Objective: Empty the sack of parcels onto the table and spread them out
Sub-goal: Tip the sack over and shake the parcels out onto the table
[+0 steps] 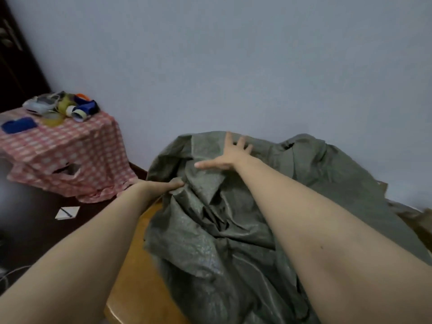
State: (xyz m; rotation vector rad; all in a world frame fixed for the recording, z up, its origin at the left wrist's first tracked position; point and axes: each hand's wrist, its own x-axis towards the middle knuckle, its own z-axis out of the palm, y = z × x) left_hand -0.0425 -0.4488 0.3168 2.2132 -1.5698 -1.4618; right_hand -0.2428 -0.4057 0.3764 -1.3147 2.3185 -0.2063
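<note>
Crumpled sack (210, 230) on wooden table (136, 288)

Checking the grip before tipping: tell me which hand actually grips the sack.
The left hand grips a fold of the grey-green sack, its fingers curled into the cloth. The right hand only lies flat on it, fingers spread.

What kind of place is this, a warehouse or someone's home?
Most likely a room in a home or small workroom: plain painted wall, a stand draped in pink checked cloth with tape rolls on top, and a wooden table bearing the grey-green sack.
</note>
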